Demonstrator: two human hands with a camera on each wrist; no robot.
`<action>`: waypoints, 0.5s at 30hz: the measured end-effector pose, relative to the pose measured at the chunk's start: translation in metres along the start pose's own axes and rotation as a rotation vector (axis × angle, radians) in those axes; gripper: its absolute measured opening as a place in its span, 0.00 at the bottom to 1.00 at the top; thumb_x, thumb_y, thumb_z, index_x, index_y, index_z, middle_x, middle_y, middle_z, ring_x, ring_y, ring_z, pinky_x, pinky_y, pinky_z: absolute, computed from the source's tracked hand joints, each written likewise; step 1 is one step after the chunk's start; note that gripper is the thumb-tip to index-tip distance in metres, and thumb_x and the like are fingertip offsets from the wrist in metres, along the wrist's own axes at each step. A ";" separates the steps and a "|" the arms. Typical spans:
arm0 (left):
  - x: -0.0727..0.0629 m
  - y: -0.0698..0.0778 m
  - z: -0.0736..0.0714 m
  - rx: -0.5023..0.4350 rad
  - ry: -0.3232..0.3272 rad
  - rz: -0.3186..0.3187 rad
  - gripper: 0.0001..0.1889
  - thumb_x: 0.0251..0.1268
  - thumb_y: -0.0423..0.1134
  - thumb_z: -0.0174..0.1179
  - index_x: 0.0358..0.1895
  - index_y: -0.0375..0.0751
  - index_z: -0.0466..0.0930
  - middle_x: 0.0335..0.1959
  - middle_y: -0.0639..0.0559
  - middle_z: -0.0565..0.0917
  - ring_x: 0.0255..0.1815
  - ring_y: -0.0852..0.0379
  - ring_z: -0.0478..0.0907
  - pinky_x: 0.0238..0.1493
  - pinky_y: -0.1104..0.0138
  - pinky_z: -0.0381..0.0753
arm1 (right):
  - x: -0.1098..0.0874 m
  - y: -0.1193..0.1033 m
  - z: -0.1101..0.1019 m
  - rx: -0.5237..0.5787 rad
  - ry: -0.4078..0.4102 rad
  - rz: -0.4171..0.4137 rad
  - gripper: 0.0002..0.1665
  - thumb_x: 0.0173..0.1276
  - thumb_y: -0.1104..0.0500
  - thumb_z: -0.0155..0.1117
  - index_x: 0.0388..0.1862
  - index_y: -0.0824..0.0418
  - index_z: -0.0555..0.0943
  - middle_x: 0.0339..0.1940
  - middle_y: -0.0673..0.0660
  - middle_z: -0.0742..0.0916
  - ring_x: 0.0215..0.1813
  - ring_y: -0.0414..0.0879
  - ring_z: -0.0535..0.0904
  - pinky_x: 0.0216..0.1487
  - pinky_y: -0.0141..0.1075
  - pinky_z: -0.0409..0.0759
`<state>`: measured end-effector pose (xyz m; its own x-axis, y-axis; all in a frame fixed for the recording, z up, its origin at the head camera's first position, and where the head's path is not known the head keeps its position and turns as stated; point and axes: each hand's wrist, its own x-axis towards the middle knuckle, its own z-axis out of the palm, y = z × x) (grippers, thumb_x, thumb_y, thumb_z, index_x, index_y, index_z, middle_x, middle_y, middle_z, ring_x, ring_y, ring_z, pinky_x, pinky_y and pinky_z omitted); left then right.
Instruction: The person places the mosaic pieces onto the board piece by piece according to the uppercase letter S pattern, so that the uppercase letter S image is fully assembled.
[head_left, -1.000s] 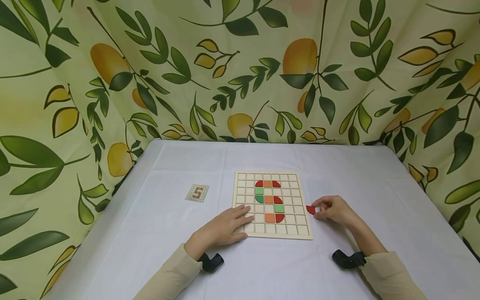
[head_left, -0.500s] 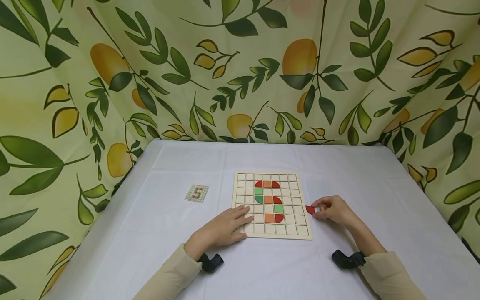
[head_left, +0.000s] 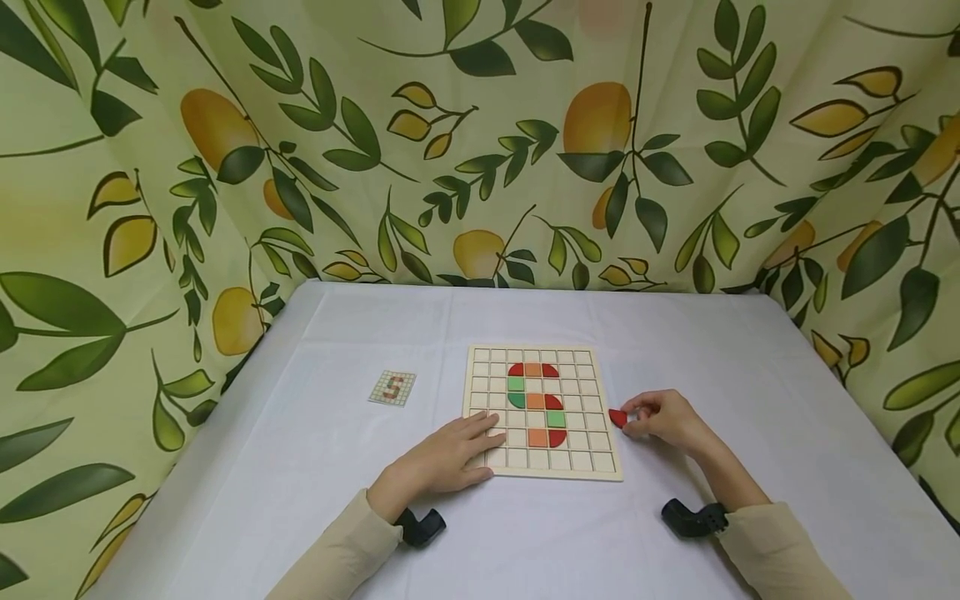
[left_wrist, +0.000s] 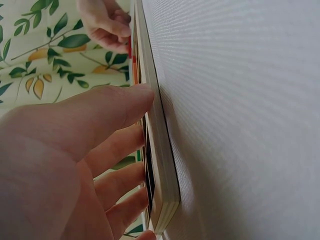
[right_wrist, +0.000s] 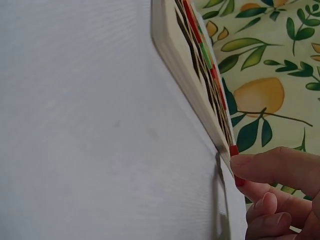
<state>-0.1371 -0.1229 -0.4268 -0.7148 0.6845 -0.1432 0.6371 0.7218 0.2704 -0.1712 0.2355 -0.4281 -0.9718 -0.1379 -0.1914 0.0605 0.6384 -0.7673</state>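
Observation:
A wooden grid board [head_left: 544, 477] lies on the table with red, orange and green tiles set in its squares, forming an S-like figure. My left hand [head_left: 446, 454] rests on the board's lower left part, fingers spread and relaxed; in the left wrist view its thumb [left_wrist: 137, 100] lies along the front edge. Just beyond the board's right edge, my right hand [head_left: 667, 417] pinches a red quarter-round tile [head_left: 617, 418] between thumb and fingers. The right wrist view shows that tile [right_wrist: 239, 181] edge-on, close to the board's side, partly covered by the thumb.
A small card [head_left: 392, 388] printed with an S figure on a grid lies left of the board. White cloth [head_left: 285, 500] covers the table. A leaf-and-fruit patterned curtain [head_left: 480, 167] stands behind and at both sides. Black wrist mounts [head_left: 422, 528] hang below both wrists.
The red tile has turned slightly in my right fingers, staying beside the board's right edge. My left hand keeps its place on the board.

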 end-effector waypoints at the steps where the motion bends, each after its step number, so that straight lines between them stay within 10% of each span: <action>1: 0.000 0.000 0.000 0.000 0.001 0.000 0.28 0.70 0.50 0.53 0.71 0.50 0.66 0.77 0.48 0.61 0.80 0.48 0.55 0.79 0.54 0.59 | 0.000 -0.001 0.000 -0.005 0.004 -0.006 0.18 0.51 0.66 0.71 0.40 0.74 0.82 0.18 0.48 0.73 0.23 0.39 0.66 0.22 0.28 0.63; 15: 0.000 0.000 0.001 0.005 -0.001 -0.002 0.28 0.70 0.50 0.53 0.71 0.49 0.66 0.77 0.49 0.61 0.80 0.49 0.55 0.79 0.55 0.59 | 0.000 -0.019 0.007 -0.030 -0.010 -0.011 0.18 0.53 0.66 0.70 0.43 0.73 0.82 0.20 0.48 0.72 0.25 0.39 0.66 0.23 0.27 0.62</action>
<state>-0.1373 -0.1226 -0.4278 -0.7154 0.6835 -0.1447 0.6373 0.7233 0.2656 -0.1709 0.2177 -0.4175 -0.9700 -0.1521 -0.1894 0.0432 0.6592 -0.7507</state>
